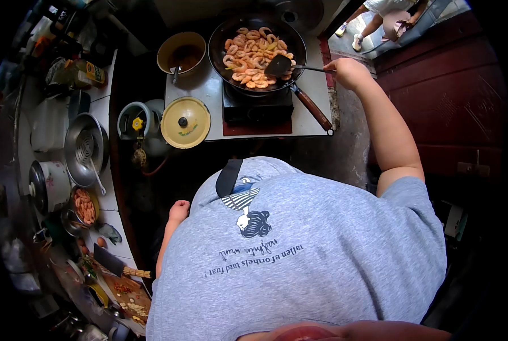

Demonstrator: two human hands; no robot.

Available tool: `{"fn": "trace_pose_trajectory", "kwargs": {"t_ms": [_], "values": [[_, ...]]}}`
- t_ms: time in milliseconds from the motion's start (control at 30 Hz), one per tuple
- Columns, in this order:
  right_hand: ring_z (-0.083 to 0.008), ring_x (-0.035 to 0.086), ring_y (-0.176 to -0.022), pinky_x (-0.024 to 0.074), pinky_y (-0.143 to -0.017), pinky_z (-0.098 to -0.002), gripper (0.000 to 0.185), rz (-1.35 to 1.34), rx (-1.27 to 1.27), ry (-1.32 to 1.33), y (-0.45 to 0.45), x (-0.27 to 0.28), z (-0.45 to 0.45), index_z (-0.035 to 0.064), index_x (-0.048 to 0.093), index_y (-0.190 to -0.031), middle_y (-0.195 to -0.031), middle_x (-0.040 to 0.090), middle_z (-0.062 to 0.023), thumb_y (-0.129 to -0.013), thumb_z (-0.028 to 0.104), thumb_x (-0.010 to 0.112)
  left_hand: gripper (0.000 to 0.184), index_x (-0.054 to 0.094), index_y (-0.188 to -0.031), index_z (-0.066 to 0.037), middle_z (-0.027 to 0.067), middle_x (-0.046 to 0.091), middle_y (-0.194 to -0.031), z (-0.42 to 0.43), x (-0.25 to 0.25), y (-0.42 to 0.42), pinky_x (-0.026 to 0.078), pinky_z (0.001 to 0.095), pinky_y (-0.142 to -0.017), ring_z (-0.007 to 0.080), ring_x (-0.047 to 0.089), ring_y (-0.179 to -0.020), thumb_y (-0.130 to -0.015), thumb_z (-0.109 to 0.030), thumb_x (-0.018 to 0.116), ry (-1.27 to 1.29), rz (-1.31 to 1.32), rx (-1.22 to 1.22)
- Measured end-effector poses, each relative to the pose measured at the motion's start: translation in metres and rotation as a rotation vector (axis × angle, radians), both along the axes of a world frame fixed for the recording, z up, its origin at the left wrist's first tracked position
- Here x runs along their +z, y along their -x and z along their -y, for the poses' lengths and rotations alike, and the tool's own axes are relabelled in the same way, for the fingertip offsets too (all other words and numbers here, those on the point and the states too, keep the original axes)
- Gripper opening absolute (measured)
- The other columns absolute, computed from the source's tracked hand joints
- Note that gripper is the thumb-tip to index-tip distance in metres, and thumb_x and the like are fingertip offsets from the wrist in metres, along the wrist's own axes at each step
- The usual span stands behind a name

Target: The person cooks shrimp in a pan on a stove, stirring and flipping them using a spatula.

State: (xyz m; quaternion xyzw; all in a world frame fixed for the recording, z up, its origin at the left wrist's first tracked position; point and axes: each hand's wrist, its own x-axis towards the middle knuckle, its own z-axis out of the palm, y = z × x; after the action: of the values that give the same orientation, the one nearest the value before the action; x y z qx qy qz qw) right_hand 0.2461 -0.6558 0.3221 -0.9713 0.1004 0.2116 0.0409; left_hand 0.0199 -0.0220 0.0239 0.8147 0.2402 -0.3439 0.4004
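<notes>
Shrimp [248,49], pink-orange, curled, lie in round black metal wok [216,55]. Right hand [349,74] grips black flat-bladed spatula [278,66]; best slid low, turning shrimp inward. Left hand [179,210] hangs; cannot tell whether closed.

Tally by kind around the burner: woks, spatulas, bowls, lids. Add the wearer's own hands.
Wok: 1
Spatula: 1
Bowl: 1
Lid: 1
Hands: 2 (left hand, right hand)
Total: 6
</notes>
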Motion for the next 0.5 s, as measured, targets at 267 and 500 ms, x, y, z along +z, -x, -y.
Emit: {"fn": "trace_pose_trajectory", "kwargs": {"t_ms": [267, 500], "values": [[-0.0283, 0.066, -0.094, 0.0517, -0.082, -0.0349, 0.038, 0.055, 0.017, -0.108, -0.006, -0.021, -0.012, 0.0161, 0.068, -0.117, -0.105, 0.07, -0.0138, -0.083, 0.003, 0.061, 0.019, 0.068, -0.093, -0.005, 0.0027, 0.067, -0.074, 0.004, 0.021, 0.002, 0.049, 0.0292, -0.059, 0.0121, 0.06, -0.062, -0.089, -0.024, 0.064, -0.047, 0.01, -0.049], [-0.0233, 0.066, -0.07, 0.0526, -0.064, -0.0362, 0.033, 0.009, 0.143, -0.087, -0.022, 0.034, 0.014, 0.0118, 0.068, -0.117, -0.086, 0.07, -0.0121, -0.085, 0.005, 0.061, 0.019, 0.068, -0.093, -0.006, 0.0025, 0.066, -0.073, -0.001, 0.015, 0.005, 0.049, 0.029, -0.059, 0.0119, 0.06, -0.062, -0.088, -0.024, 0.065, -0.073, -0.024, -0.03]]}}
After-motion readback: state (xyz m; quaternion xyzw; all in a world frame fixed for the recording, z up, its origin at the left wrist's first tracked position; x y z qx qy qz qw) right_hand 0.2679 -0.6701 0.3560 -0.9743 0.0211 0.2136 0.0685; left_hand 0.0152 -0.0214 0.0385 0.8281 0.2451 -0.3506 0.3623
